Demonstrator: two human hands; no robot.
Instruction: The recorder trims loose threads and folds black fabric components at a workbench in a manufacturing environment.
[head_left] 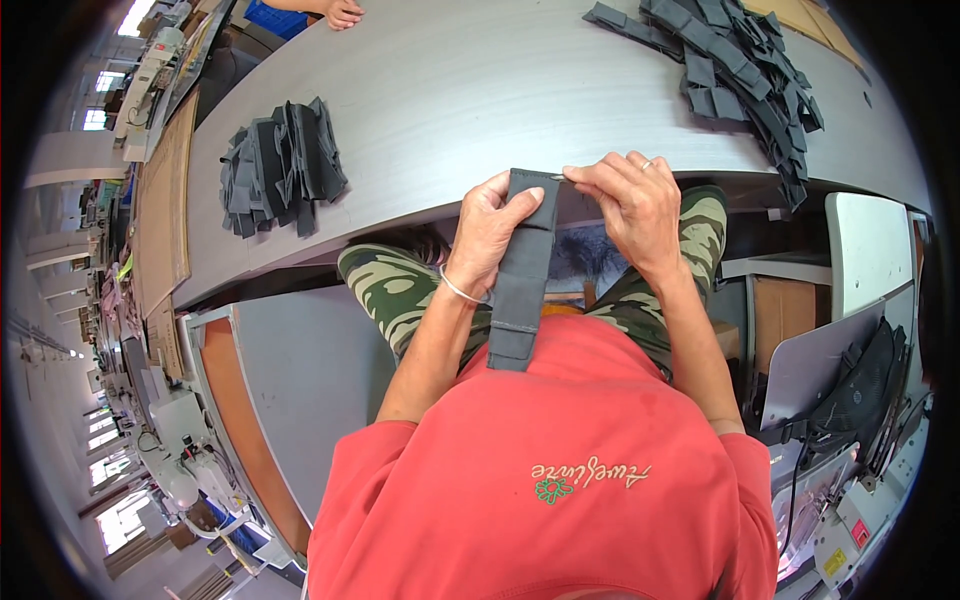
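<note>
A dark grey fabric strip [522, 275], sewn across in several places, hangs from my left hand [480, 235] down to my red shirt. My left thumb presses on its front near the upper end, with the fingers behind. At the strip's top right corner, the thumb and forefinger of my right hand [637, 212] pinch something small, with a thin light tip touching the corner; its kind is too small to make out. Both hands are just off the near edge of the grey table [450, 110], above my lap.
A bundle of similar grey strips [282, 168] lies on the table's left part. A larger heap of strips [745, 75] spills toward the edge at the right. Another person's hand [343, 14] rests at the far edge. A grey panel [310, 355] stands left of my legs, a black bag [850, 395] right.
</note>
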